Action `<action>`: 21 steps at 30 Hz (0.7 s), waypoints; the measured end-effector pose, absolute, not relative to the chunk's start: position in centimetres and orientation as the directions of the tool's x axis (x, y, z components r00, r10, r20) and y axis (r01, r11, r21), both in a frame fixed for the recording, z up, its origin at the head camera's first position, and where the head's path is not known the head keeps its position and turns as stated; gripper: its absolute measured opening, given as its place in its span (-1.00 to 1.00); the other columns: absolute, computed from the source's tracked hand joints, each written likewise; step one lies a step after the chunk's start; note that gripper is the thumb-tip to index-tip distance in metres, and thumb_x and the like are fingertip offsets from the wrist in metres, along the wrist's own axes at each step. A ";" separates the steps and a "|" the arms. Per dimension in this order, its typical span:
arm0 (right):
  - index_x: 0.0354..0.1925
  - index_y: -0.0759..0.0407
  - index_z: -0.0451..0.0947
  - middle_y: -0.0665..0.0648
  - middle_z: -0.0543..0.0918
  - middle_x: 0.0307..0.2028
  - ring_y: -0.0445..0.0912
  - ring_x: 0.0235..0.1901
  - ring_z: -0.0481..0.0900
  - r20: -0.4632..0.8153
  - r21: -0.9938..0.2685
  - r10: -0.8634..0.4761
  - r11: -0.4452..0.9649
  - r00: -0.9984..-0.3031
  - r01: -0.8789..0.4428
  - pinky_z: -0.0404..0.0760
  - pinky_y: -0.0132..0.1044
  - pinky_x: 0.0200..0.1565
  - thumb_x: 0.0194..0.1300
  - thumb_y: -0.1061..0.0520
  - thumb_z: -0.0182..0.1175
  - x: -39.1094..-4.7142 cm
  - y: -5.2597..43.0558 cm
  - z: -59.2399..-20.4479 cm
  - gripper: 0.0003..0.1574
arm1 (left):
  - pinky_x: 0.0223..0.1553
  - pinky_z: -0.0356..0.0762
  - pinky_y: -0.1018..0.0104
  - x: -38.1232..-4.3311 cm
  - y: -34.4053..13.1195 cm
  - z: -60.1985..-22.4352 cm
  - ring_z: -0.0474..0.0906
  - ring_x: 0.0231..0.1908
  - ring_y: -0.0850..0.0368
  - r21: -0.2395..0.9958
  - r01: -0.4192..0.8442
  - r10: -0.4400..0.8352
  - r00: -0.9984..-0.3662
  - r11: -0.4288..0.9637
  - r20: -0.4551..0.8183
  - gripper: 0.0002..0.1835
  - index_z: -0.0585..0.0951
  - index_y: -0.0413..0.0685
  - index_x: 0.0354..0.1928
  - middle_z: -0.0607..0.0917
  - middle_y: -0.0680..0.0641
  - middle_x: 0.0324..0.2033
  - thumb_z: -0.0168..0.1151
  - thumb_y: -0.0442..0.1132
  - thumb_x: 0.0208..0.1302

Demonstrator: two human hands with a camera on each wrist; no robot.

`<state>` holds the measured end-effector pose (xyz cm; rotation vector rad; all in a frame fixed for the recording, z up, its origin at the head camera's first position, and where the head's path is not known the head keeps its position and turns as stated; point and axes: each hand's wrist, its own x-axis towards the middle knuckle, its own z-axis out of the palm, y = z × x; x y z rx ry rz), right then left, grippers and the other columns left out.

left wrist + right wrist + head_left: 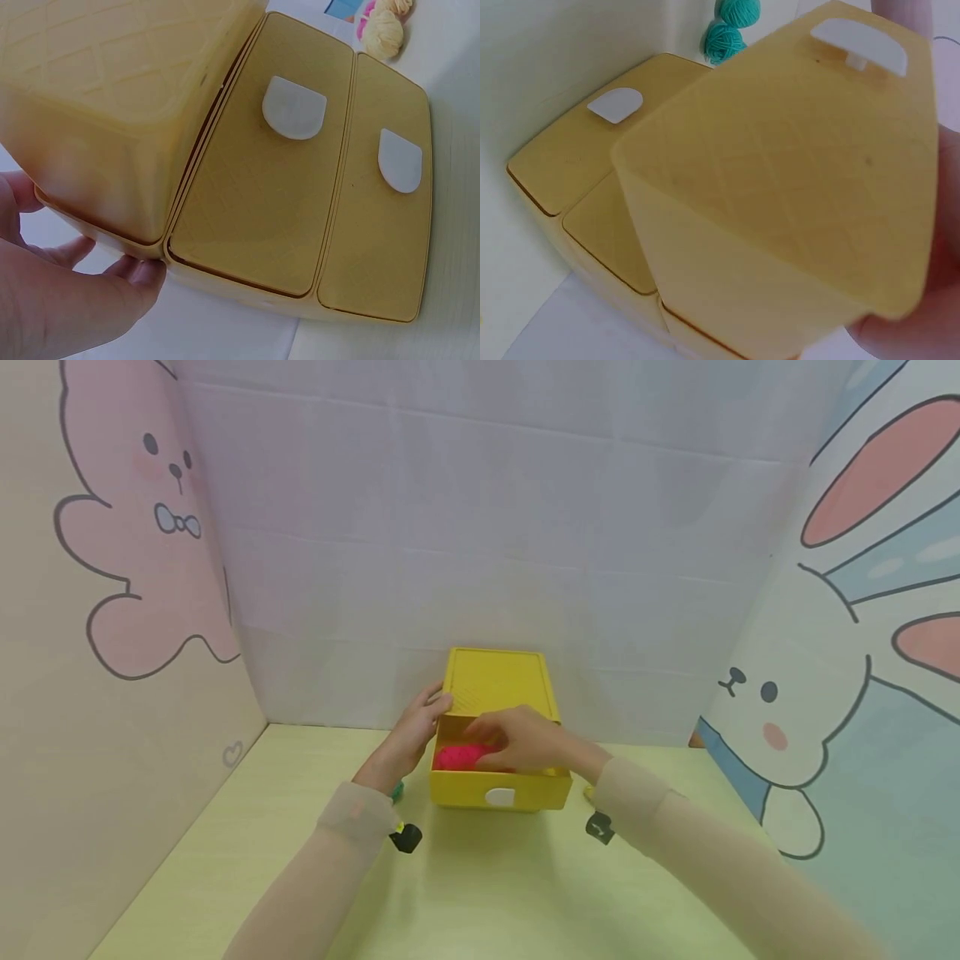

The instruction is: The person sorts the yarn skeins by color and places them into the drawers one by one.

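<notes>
A yellow drawer cabinet [501, 681] stands against the back wall, its top drawer [457, 789] pulled out by a white handle [500, 796]. My left hand [411, 735] rests on the cabinet's left side, fingers spread; in the left wrist view its fingertips [146, 274] press the side edge. Bright pink yarn [457, 757] lies inside the drawer. From the right, my right hand [521, 739] reaches in over the front wall, thumb and fingers around the yarn's right part. In the right wrist view the drawer front hides most of that hand.
Two lower drawers, including the middle one [262, 172], are closed. Teal yarn balls [724, 41] lie on the table left of the cabinet; cream yarn balls [382, 34] lie on its right. Printed walls enclose the table [480, 893] at the back and both sides.
</notes>
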<state>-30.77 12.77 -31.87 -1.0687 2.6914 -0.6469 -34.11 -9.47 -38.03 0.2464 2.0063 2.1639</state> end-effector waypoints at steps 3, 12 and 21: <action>0.31 0.12 0.64 0.07 0.76 0.18 -0.01 0.15 0.73 0.017 -0.446 -0.692 0.641 -0.721 -0.625 0.70 -0.08 0.22 0.41 0.02 0.45 -30.6 13.5 -31.2 -0.43 | 0.65 -0.15 -0.21 -34.1 -9.5 -38.1 0.04 0.61 -0.27 0.997 -0.017 0.251 -0.968 -0.073 0.002 -0.30 0.03 0.08 0.71 0.14 -0.22 0.63 -0.01 0.00 0.70; 0.27 0.14 0.65 0.13 0.77 0.13 0.06 0.09 0.74 0.109 -0.447 -0.663 0.633 -0.741 -0.632 0.70 0.03 0.21 0.40 0.03 0.46 -29.6 16.0 -29.7 -0.45 | 0.66 -0.17 -0.16 -34.0 -9.7 -38.2 -0.04 0.64 -0.23 0.997 0.005 0.250 -0.968 -0.074 0.023 -0.29 0.00 0.05 0.72 0.12 -0.23 0.63 -0.03 -0.01 0.71; 0.32 0.16 0.61 0.19 0.73 0.18 0.13 0.07 0.74 0.158 -0.483 -0.593 0.651 -0.790 -0.585 0.77 0.01 0.10 0.42 0.08 0.43 -29.0 19.5 -29.0 -0.44 | 0.65 -0.12 -0.18 -34.0 -9.7 -38.1 0.00 0.63 -0.24 0.997 0.009 0.250 -0.968 -0.079 0.029 -0.29 0.02 0.05 0.71 0.14 -0.22 0.62 -0.02 0.00 0.70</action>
